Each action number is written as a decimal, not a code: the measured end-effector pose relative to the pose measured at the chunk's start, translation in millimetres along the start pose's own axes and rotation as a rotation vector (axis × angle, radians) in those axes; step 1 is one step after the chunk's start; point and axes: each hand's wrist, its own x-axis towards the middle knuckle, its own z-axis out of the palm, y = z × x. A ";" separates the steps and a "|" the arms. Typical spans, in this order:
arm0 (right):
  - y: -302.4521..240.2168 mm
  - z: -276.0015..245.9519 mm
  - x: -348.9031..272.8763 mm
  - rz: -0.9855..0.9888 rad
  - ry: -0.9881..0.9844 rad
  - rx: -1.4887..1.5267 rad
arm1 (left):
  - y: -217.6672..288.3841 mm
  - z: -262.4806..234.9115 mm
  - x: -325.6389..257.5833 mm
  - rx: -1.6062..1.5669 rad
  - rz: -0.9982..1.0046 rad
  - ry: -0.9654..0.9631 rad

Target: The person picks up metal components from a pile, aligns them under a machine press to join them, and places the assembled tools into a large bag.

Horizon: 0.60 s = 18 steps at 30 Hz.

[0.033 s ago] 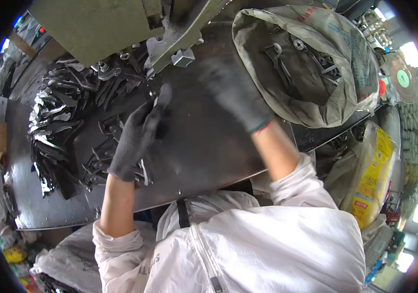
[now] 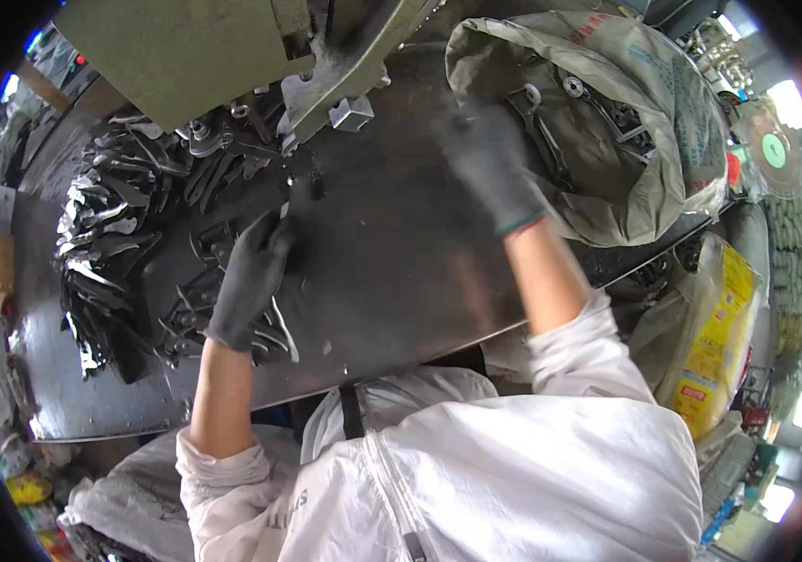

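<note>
A flat metal blank is pinned under the gloved left hand on the dark steel table, its long axis running from the table's near edge up toward the green press at the far side; the fingers are curled over it, though whether the piece is truly clenched or only pressed down cannot be told. More loose blanks lie touching that hand on its outer side, and a large heap of cut metal pieces is spread across the table's left part, just beyond them. The press jaw plate and a small steel block stand at the far edge of the table, up and slightly right of the left hand, with bare table between. The gloved right hand is blurred, held over the table's right far part at the mouth of a woven sack in which stamped parts are seen; its grip cannot be judged, and nothing is clearly held in it. The left hand is the nearer to the blanks, the right hand the nearer to the sack. A yellow bag hangs off the table's right edge.
</note>
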 end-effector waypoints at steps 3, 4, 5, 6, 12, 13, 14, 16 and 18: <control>148.9 62.4 -49.3 0.499 0.011 0.033 | -20.7 -10.1 -2.0 -0.242 -0.284 0.042; 168.9 79.1 -61.8 0.471 -0.056 -0.082 | -13.4 -9.0 -4.6 -0.239 -0.294 0.054; 178.1 85.8 -61.1 0.456 -0.056 -0.064 | -0.8 -6.1 -1.3 -0.190 -0.331 0.063; 179.5 90.8 -59.8 0.408 0.005 0.102 | 8.1 -8.1 0.4 -0.138 -0.368 0.071; -45.6 -47.0 9.5 0.526 -0.097 1.325 | -14.5 -15.6 8.9 -0.223 -0.211 0.098; -64.0 -42.0 11.5 0.525 -0.133 1.570 | -13.5 -13.5 15.4 -0.202 -0.169 0.069; -80.2 -37.5 13.9 0.511 -0.179 1.820 | -14.5 -12.7 20.5 -0.180 -0.134 0.047; -104.0 -38.9 21.0 0.648 -0.276 1.905 | -18.6 -12.8 31.1 -0.164 -0.155 0.042; -119.7 -44.0 24.6 0.783 -0.388 1.980 | -23.2 -14.3 35.9 -0.154 -0.109 -0.023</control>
